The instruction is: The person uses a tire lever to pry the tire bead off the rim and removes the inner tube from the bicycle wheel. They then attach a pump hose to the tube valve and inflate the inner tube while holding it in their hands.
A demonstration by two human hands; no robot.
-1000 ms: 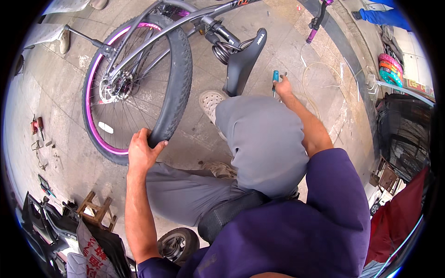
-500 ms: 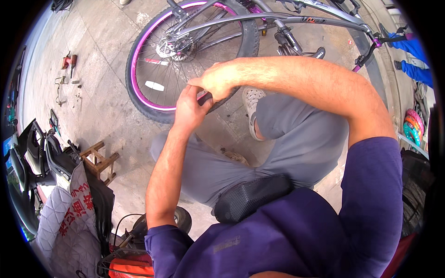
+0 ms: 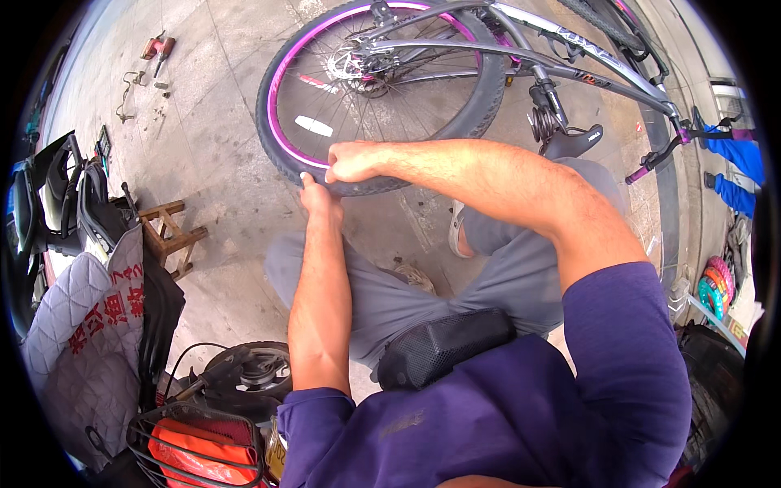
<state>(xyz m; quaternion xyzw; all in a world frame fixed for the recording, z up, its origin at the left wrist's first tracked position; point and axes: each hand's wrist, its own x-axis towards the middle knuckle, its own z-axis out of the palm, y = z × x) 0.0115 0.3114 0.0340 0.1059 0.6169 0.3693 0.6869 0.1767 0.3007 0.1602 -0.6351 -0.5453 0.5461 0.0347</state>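
A grey bicycle (image 3: 586, 77) lies on its side, with its black tyre (image 3: 480, 98) and magenta rim (image 3: 277, 122) closest to me. My left hand (image 3: 316, 191) grips that tyre at the near edge of the wheel. Just above it, my right hand (image 3: 348, 161) is closed at the rim, knuckles toward me; whatever it holds is hidden behind the fingers. My right forearm crosses over my grey-trousered legs. The black saddle (image 3: 569, 142) rests past my right knee.
Red-and-black power tools (image 3: 163, 50) lie upper left. A wooden stool (image 3: 171, 228) and scooters (image 3: 69, 187) stand left, a basket with an orange bag (image 3: 195, 447) below. At right are coloured rings (image 3: 716, 289) and a person in blue trousers (image 3: 732, 159).
My right hand, which held a teal screwdriver off to the right, has crossed to the wheel beside my left hand. The view has shifted, so the bicycle appears farther right.
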